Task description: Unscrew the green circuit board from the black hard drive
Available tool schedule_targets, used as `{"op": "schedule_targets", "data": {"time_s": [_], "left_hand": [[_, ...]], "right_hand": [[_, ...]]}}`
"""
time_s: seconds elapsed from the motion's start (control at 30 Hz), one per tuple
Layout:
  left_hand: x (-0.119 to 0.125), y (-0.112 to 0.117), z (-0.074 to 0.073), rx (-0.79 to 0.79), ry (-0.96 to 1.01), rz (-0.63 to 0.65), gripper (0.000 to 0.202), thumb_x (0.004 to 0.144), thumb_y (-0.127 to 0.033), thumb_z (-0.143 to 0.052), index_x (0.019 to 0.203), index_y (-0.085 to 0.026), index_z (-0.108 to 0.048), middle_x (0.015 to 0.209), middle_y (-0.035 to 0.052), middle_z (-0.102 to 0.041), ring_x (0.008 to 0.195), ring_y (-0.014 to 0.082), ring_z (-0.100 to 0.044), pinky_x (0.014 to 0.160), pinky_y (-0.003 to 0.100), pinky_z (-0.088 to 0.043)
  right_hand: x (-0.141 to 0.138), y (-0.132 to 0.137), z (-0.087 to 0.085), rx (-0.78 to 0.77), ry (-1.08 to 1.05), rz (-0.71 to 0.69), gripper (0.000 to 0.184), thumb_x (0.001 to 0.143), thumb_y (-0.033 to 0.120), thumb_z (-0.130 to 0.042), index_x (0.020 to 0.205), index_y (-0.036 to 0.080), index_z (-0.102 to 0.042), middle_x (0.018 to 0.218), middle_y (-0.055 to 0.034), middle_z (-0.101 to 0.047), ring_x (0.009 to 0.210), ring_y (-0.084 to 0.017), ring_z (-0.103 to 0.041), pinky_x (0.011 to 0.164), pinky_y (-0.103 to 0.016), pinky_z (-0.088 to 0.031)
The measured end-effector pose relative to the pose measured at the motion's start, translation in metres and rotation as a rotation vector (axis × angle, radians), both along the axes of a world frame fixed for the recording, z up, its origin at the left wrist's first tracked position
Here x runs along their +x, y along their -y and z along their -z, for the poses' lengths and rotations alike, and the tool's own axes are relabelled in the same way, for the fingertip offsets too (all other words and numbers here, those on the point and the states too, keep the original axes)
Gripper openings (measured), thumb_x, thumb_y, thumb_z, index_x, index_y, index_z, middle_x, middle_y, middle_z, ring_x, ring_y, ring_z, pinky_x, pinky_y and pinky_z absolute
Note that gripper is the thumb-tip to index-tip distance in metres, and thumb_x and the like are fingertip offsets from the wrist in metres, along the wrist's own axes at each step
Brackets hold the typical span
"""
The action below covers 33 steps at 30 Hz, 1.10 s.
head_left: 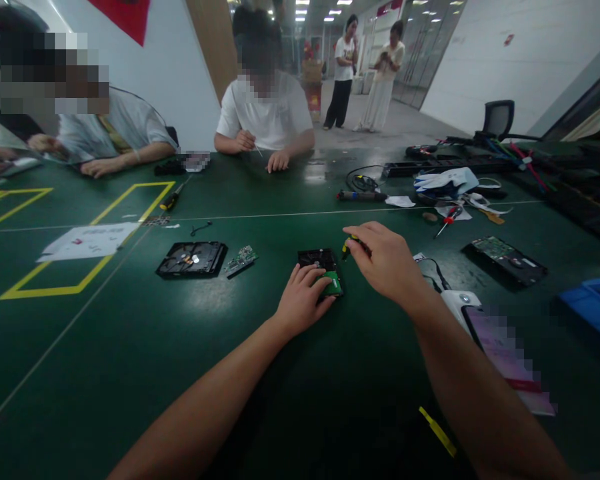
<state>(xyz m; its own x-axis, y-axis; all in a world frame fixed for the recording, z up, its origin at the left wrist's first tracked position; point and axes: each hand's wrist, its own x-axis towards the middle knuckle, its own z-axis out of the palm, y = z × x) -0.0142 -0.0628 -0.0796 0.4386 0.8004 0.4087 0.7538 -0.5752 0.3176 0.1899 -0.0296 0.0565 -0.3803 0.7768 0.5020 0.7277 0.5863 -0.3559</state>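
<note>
A black hard drive [317, 257] with a green circuit board [333, 285] lies on the table in front of me. My left hand [305, 297] rests over its near left part, fingers bent across the top and thumb along the near edge, holding it. Just beyond the drive's right edge, my right hand [380, 257] is closed on a small yellow and black screwdriver [349, 247]. Its tip points down beside the drive, and whether it touches anything I cannot tell. Most of the handle is hidden by my fingers.
Left of the drive lie another hard drive [193, 259] and a loose circuit board [241, 260]. On the right are a third drive [505, 260], a red screwdriver [449, 220], a phone [510, 353] and a blue bin [593, 307]. A person [263, 113] sits opposite.
</note>
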Motion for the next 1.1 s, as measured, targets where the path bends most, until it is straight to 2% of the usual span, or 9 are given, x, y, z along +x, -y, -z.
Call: {"op": "schedule_targets", "data": {"time_s": [0.1, 0.3, 0.63, 1.1], "left_hand": [[-0.001, -0.002, 0.0, 0.002, -0.003, -0.007, 0.038, 0.096, -0.045, -0.063, 0.129, -0.025, -0.065, 0.139, 0.0099, -0.062, 0.139, 0.0342, -0.049, 0.123, 0.067, -0.03], [-0.002, -0.006, -0.002, -0.005, -0.005, -0.008, 0.037, 0.096, -0.044, -0.063, 0.128, -0.025, -0.065, 0.138, 0.0105, -0.063, 0.14, 0.0346, -0.048, 0.123, 0.068, -0.03], [0.001, -0.015, -0.002, 0.006, 0.0, -0.013, 0.036, 0.095, -0.041, -0.064, 0.127, -0.024, -0.065, 0.136, 0.0109, -0.063, 0.139, 0.0346, -0.049, 0.123, 0.068, -0.029], [0.002, -0.012, -0.002, -0.001, 0.009, -0.021, 0.04, 0.096, -0.041, -0.063, 0.132, -0.026, -0.06, 0.137, 0.0103, -0.061, 0.139, 0.0346, -0.048, 0.124, 0.067, -0.028]], "right_hand": [[0.002, -0.005, 0.0, -0.002, -0.013, -0.017, 0.025, 0.1, 0.022, -0.054, 0.12, 0.02, -0.069, 0.114, -0.0108, -0.073, 0.105, -0.027, -0.068, 0.094, -0.042, -0.051], [0.005, -0.007, 0.001, -0.004, -0.036, -0.009, 0.016, 0.098, 0.022, -0.057, 0.111, 0.023, -0.067, 0.106, -0.0077, -0.074, 0.089, -0.023, -0.067, 0.085, -0.039, -0.051], [0.009, -0.01, 0.002, 0.001, -0.061, -0.001, 0.023, 0.097, 0.018, -0.054, 0.113, 0.021, -0.069, 0.111, -0.0102, -0.075, 0.101, -0.027, -0.069, 0.092, -0.044, -0.053], [0.009, -0.007, 0.0, 0.02, -0.037, 0.011, 0.021, 0.098, 0.022, -0.055, 0.111, 0.022, -0.072, 0.105, -0.0088, -0.074, 0.09, -0.025, -0.069, 0.085, -0.041, -0.053]]}}
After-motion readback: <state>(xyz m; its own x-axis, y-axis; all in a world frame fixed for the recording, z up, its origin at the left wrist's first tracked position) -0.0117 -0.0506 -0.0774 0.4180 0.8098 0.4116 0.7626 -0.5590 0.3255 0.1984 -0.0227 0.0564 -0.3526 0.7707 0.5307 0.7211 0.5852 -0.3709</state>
